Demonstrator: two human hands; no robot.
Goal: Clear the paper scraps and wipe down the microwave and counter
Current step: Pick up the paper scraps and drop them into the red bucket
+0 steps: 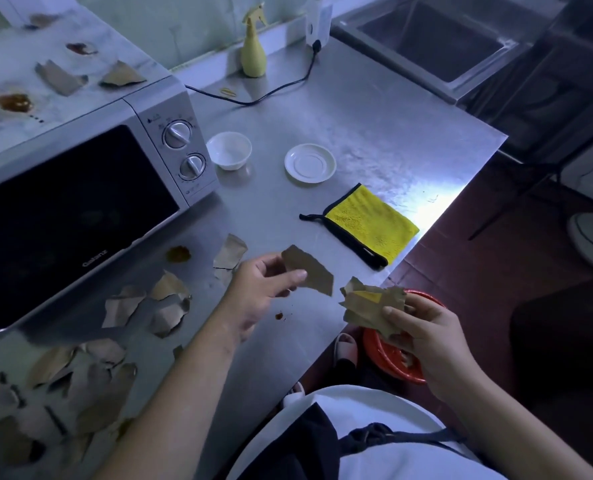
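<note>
- A single brown paper scrap (310, 271) is being pinched between the thumb and curled fingers of the left hand (263, 292), above the near edge of the counter (357, 109).
- A crumpled bundle of scraps (371, 306) is being gripped by the right hand (426, 341), fingers closed round it, just past the counter's near right edge and over a red basin (392, 358) on the floor.
- Many loose scraps (80, 375) are being left lying on the counter at the near left, in front of the microwave (73, 209), with a smaller group (170, 299) nearer the left hand.
- More torn pieces (59, 77) and brown stains (14, 102) are being carried on the microwave's top.
- A brown smear (179, 253) is being shown on the counter beside the microwave's near right corner, and a small spot (279, 316) below the left hand.
- A folded yellow cloth (371, 223) with black edging is being kept near the counter's right edge, apart from both hands.
- A white bowl (229, 150) is being kept just right of the microwave dials, with a white saucer (310, 163) further right.
- A yellow spray bottle (253, 50) is being stood at the far wall, and a black cord (270, 91) is being trailed across the counter beside it.
- The counter is being seen as brushed metal, brightly lit at its right edge; a steel sink (437, 39) is being seen at the far right and dark red floor tiles (461, 271) below.
</note>
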